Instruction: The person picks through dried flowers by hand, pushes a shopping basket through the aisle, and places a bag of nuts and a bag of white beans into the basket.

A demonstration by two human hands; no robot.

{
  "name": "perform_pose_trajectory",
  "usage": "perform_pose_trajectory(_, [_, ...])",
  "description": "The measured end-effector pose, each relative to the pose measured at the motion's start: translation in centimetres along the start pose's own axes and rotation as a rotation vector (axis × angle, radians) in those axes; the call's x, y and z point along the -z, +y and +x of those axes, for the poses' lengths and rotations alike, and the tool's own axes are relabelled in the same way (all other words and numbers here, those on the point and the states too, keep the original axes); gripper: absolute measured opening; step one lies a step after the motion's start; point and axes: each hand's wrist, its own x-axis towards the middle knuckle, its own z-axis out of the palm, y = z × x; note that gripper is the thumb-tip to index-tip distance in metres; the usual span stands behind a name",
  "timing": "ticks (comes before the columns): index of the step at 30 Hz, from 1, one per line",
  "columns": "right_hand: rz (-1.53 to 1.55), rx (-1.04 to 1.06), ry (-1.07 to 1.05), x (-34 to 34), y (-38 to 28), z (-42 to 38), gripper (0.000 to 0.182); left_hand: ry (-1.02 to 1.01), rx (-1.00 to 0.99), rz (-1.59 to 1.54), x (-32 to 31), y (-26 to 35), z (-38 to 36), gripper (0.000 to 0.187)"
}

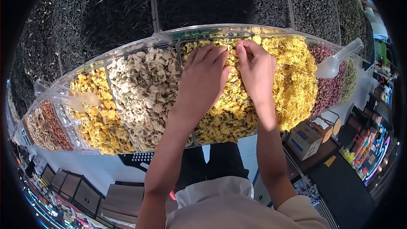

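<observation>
Dried yellow flowers [227, 121] fill the compartment beneath both of my hands. My left hand [201, 78] rests palm down over them, its fingers bent but apart and the thumb held away; nothing shows in its grip. Just to its right, my right hand [257, 70] is closed in a pinch near the back edge of the compartment. Whatever lies between its thumb and fingertips is too small to make out. Brighter yellow, shaggy petals [294, 80] are heaped to the right of my right hand. Pale dried blossoms [144, 89] fill the compartment on the left.
Clear plastic scoops lie at the left [72, 97] and right [339, 59]. Dark dried leaves [203, 0] fill bins behind a clear rim [229, 26]. Pinkish buds [324, 87] stand at the right. A cardboard box [304, 140] sits below, right.
</observation>
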Motion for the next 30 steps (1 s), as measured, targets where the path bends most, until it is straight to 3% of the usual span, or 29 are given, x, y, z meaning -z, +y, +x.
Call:
perform_pose_trajectory(9, [-0.089, -0.014, 0.069, -1.4, -0.1, 0.5, 0.016, -0.017, 0.013, 0.016, 0.2, 0.1, -0.1, 0.033])
perform_pose_trajectory(17, [0.005, -0.196, 0.195, -1.5, -1.4, 0.8, 0.025, -0.002, 0.032, -0.006, 0.0, 0.0, -0.2, 0.032])
perform_pose_trajectory(23, [-0.045, -0.250, 0.318, -3.3, -1.4, 0.9, 0.021, -0.001, 0.040, -0.019, -0.2, 0.1, -0.1, 0.033])
perform_pose_trajectory(30, [0.017, -0.107, 0.305, -3.6, -0.7, 0.9, 0.010, 0.002, 0.037, -0.081, 0.8, 0.2, 0.0, 0.034])
